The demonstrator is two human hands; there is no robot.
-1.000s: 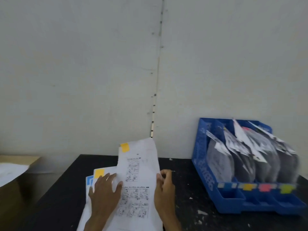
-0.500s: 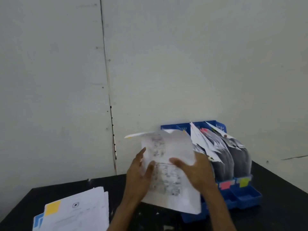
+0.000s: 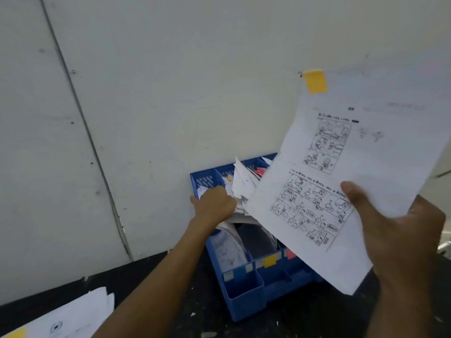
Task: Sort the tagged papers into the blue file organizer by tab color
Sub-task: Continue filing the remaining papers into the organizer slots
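Holding a comic-strip sheet (image 3: pixel 341 172) up on the right, above and in front of the blue file organizer (image 3: pixel 244 296), the right hand (image 3: pixel 400 230) is pinching its lower edge, thumb lying on the printed face and the fingers curling behind the paper. A yellow tab (image 3: pixel 314 81) is sticking up from the sheet's top left corner. The left hand (image 3: pixel 214 203) is reaching into the organizer's back end, its fingers curling down over the filed papers (image 3: pixel 244 184) and gripping a bunch of them near the second compartment from the left; the fingertips are hidden among the sheets. The organizer is sitting on the black table (image 3: pixel 292 320) against the wall, showing a yellow label (image 3: pixel 269 261) and a pink label (image 3: pixel 290 253) on its front dividers. A loose stack of papers (image 3: pixel 73 318) is lying at the table's lower left.
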